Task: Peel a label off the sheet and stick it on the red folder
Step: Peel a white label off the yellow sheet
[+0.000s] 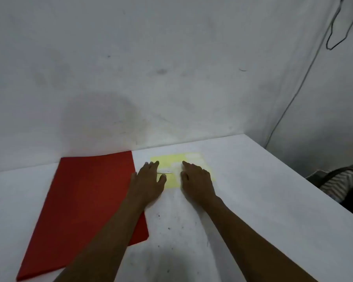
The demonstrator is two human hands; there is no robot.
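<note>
Two hands flat, fingers spread, gripping nothing. Red folder [86,200] left of left hand [149,180]; label sheet [171,165] under both palms, right hand [196,180] pinning. Lifted label [165,171] corner between: pinch there, peel slow, low.

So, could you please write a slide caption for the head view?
Both hands, left hand and right hand, work on yellow label sheet beside flat red folder.
</note>
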